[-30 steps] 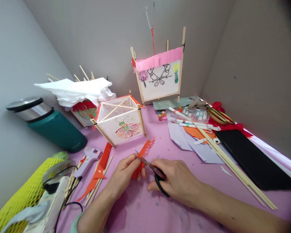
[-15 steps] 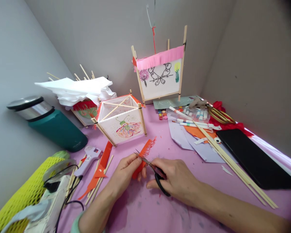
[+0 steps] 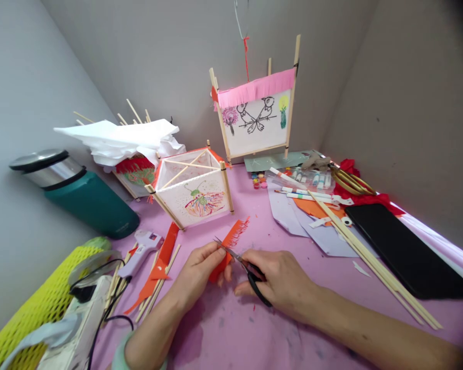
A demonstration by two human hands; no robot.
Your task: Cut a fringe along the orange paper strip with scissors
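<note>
Pinched in my left hand point(image 3: 203, 268) is a strip of red-orange paper point(image 3: 233, 233), its far part cut into a fringe. My right hand point(image 3: 280, 280) is closed round the black handles of a pair of scissors point(image 3: 254, 278). Their blades cross the strip close to my left fingertips and look nearly closed. Just beyond the hands stands a lantern frame point(image 3: 200, 198) of sticks and white panels, with a colourful insect drawn on the front. More red-orange paper point(image 3: 157, 276) lies to the left of my left hand, over some thin sticks.
A glue gun point(image 3: 142, 252), a power strip point(image 3: 79, 329) and a teal bottle point(image 3: 90, 200) are on the left. Behind hangs a second lantern point(image 3: 256, 115) with pink fringe. To the right are long sticks point(image 3: 370, 257), a black phone-like slab point(image 3: 409, 252), markers point(image 3: 312, 197) and paper sheets point(image 3: 335, 241).
The scissor handles have drawn slightly closer together. Both hands and the strip stay almost where they were; the view has shifted a little.
</note>
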